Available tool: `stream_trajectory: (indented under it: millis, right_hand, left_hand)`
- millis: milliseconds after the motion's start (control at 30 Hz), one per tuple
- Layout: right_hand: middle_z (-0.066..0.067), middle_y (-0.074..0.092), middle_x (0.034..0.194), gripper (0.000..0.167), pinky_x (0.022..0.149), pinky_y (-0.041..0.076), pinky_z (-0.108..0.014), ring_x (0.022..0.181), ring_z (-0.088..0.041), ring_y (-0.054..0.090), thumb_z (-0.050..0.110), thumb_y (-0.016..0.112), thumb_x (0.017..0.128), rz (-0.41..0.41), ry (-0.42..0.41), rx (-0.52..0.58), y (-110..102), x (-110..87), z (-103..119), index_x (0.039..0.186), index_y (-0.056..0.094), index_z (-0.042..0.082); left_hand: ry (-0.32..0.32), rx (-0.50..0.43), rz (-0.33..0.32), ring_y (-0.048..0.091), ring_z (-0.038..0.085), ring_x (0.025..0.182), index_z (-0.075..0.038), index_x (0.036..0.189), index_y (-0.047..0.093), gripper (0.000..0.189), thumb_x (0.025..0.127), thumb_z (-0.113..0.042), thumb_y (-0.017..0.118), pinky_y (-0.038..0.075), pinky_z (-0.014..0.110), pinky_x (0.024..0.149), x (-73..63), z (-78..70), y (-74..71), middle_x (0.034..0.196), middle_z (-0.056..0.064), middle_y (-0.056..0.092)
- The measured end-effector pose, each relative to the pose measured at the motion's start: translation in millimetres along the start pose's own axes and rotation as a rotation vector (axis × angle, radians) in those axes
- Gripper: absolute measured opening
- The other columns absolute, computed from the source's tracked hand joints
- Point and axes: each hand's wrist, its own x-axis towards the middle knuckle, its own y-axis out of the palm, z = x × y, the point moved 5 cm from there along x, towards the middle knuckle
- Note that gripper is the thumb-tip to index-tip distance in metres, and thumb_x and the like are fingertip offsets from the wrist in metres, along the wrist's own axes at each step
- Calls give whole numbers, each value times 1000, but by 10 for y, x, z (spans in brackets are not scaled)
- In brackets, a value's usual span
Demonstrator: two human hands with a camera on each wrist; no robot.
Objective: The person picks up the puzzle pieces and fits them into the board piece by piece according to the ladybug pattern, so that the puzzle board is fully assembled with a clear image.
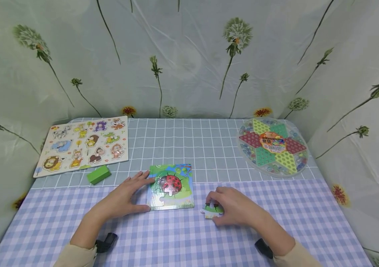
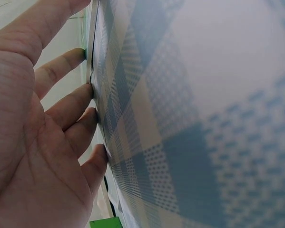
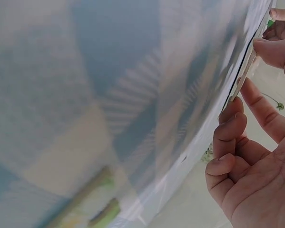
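A square ladybug jigsaw puzzle point(image 1: 177, 198) lies flat on the checked cloth, with a pale gap at its lower left. My left hand point(image 1: 126, 196) spans its left edge, thumb near the lower corner and fingers extended. In the left wrist view, the fingertips point(image 2: 91, 90) rest along the cloth and the board's edge. To the right of the board, my right hand point(image 1: 234, 207) pinches a green and white puzzle piece point(image 1: 211, 213) between thumb and fingers, close over the cloth. The right wrist view shows that piece point(image 3: 247, 71) edge-on.
A green block point(image 1: 98, 174) sits left of the puzzle, below an animal picture board point(image 1: 84, 146). At the back right lies a round Chinese checkers set point(image 1: 273, 146). A flowered curtain point(image 1: 189, 59) hangs behind the table. One blurred green-edged item point(image 3: 102, 199) shows under the right wrist.
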Motion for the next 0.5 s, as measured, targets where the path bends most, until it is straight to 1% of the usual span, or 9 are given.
stream_trajectory:
  millis: [100,300,500]
  right_hand:
    - [12,62,87,34,71,49,-20,75,2,50,24,87,76,-6,-20,-17,-32,66,26,107,74,21]
    - [9,64,86,32,71,49,-21,74,0,51,25,86,76,-29,-97,-62,-108,228,100,106,76,20]
    - [8,66,88,33,72,50,-23,75,-2,53,27,86,78,-25,-116,-90,-140,417,187,109,76,21]
  left_hand:
    - [-9,-4,6,26,46,164,-23,158,55,86,83,-46,92,19,74,129,4,15,8,176,13,33]
    - [-4,-4,3,26,46,164,-23,158,54,87,83,-43,93,19,74,129,11,19,15,176,13,32]
    - [-18,-1,17,24,44,165,-25,159,54,87,83,-43,93,18,72,130,20,39,25,177,10,31]
